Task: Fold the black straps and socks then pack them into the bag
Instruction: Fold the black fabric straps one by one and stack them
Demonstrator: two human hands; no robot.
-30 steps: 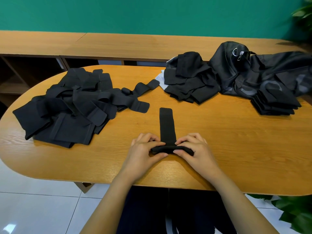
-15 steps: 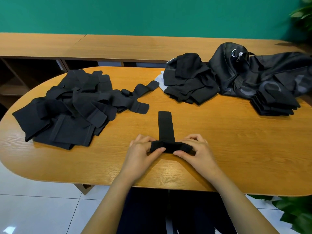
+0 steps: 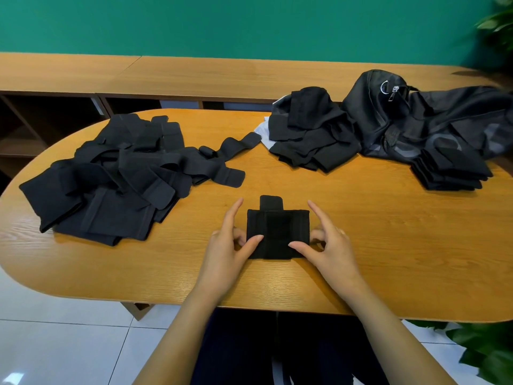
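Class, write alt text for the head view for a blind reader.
Left hand and right hand pinch a folded black strap on a wooden table. Loose straps lie heaped at the left; a dark pile, a folded stack and a black bag sit far right.

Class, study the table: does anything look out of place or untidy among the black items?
A pale grey-white cloth peeks from under the middle heap of black cloth, the only non-black item there. On the folded black strap, a narrow tab sticks out past its far edge.

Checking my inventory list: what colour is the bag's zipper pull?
Silver metal zipper pull; the head view shows it best.
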